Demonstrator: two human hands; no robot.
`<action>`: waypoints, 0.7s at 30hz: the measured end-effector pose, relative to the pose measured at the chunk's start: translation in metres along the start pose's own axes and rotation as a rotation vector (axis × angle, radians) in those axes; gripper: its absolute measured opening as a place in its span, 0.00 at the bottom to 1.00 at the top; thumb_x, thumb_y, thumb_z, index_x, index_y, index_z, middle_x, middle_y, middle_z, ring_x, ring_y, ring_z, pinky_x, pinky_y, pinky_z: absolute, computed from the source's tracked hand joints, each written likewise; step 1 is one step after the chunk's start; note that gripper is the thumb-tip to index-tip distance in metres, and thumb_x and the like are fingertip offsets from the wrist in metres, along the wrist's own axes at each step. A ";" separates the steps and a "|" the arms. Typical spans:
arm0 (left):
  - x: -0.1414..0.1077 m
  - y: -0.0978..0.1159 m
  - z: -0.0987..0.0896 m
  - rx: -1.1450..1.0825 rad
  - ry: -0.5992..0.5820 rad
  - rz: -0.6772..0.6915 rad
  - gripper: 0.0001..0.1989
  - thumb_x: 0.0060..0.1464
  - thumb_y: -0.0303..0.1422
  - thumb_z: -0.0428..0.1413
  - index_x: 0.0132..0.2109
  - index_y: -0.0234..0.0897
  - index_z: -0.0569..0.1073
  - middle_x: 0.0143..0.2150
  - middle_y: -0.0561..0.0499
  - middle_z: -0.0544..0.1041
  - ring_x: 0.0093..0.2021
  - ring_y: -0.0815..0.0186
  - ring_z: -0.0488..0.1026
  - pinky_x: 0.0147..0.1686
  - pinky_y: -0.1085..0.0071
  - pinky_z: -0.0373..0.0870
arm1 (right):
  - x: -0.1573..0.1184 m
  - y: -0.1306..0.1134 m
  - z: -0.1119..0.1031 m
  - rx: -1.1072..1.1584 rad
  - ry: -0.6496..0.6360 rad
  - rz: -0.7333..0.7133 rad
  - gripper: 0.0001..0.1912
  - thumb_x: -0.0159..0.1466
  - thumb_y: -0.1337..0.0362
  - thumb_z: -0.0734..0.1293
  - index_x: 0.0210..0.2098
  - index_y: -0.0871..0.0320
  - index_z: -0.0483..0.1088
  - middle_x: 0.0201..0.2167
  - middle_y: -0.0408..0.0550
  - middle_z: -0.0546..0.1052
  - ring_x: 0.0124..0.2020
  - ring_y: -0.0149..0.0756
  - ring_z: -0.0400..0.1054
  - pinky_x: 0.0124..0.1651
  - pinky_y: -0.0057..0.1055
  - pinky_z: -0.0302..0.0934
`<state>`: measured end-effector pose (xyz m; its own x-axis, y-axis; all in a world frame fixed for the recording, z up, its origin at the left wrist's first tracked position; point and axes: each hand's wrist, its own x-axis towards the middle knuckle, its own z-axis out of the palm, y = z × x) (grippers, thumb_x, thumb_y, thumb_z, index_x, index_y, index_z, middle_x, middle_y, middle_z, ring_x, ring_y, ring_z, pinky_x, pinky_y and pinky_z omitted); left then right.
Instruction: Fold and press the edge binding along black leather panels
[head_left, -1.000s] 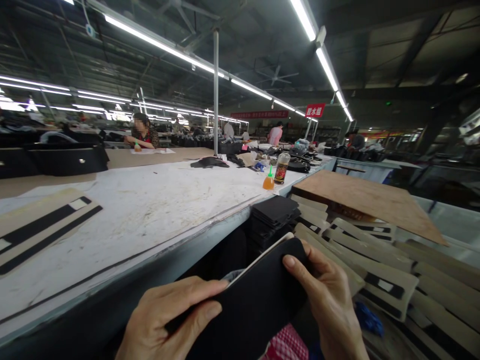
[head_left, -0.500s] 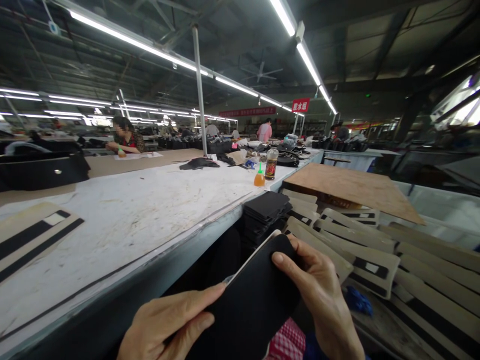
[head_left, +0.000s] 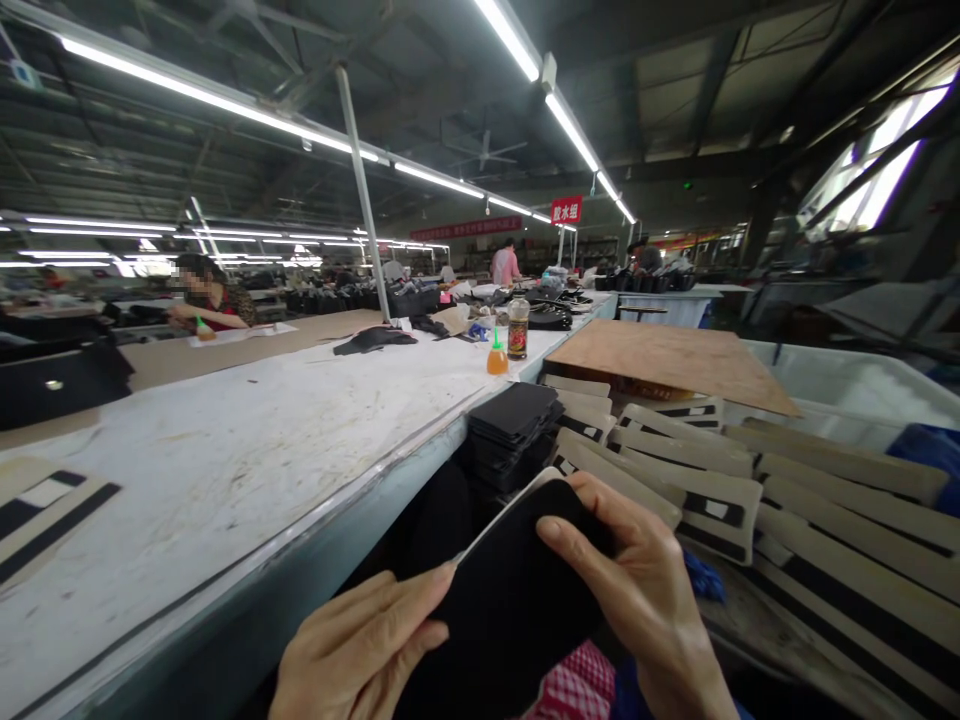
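A black panel (head_left: pixel 517 590) with a pale edge along its upper left side is held tilted in front of me. My left hand (head_left: pixel 367 640) pinches its left edge between thumb and fingers. Around its upper right corner my right hand (head_left: pixel 637 570) is closed, the thumb lying on the black face and the fingers behind. Just beyond the panel sits a stack of black pieces (head_left: pixel 514 415). Beige panels with black strips (head_left: pixel 690 490) lie overlapping to the right. Another beige panel (head_left: pixel 45 510) rests at the far left.
A long white-covered table (head_left: pixel 225 430) runs along the left, bearing an orange glue bottle (head_left: pixel 497 358), a dark-labelled bottle (head_left: pixel 518 330) and a black bag (head_left: pixel 60 385). A brown board (head_left: pixel 667 360) and a white bin (head_left: pixel 847 385) stand right. A person (head_left: pixel 210 295) sits across the table.
The view has turned slightly right, so the surroundings appear further left. My left hand has moved a little to the right with the panel's edge in its fingers; my right hand keeps its hold.
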<state>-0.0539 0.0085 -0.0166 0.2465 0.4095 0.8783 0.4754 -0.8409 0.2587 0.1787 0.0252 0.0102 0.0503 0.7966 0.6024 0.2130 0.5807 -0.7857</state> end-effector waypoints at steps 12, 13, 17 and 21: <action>0.014 0.001 0.024 0.026 0.048 0.058 0.20 0.63 0.21 0.59 0.60 0.36 0.75 0.43 0.52 0.86 0.34 0.74 0.82 0.38 0.82 0.79 | -0.003 -0.006 0.003 -0.138 -0.001 -0.127 0.16 0.65 0.65 0.72 0.23 0.55 0.67 0.27 0.41 0.76 0.25 0.30 0.68 0.29 0.25 0.62; 0.013 0.001 0.025 0.011 0.049 0.053 0.21 0.63 0.20 0.59 0.61 0.36 0.74 0.42 0.53 0.86 0.34 0.74 0.81 0.38 0.82 0.79 | -0.004 -0.006 0.004 -0.134 -0.011 -0.129 0.16 0.65 0.66 0.72 0.23 0.55 0.66 0.27 0.41 0.76 0.25 0.30 0.68 0.29 0.25 0.62; 0.009 0.001 0.028 -0.026 0.034 0.004 0.25 0.60 0.16 0.59 0.62 0.38 0.74 0.41 0.55 0.84 0.34 0.75 0.81 0.38 0.83 0.78 | -0.002 -0.006 0.003 -0.071 -0.020 -0.104 0.15 0.64 0.66 0.72 0.23 0.56 0.68 0.26 0.41 0.76 0.25 0.30 0.67 0.30 0.26 0.62; 0.006 -0.002 0.022 -0.040 -0.001 -0.053 0.22 0.61 0.19 0.60 0.59 0.43 0.76 0.40 0.56 0.85 0.36 0.71 0.83 0.38 0.81 0.80 | 0.003 -0.006 -0.001 0.074 -0.117 -0.040 0.17 0.64 0.61 0.74 0.21 0.57 0.70 0.25 0.42 0.76 0.25 0.31 0.67 0.30 0.27 0.61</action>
<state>-0.0349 0.0202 -0.0208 0.2228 0.4538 0.8628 0.4538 -0.8316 0.3202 0.1786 0.0238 0.0165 -0.0714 0.7841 0.6165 0.1399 0.6199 -0.7721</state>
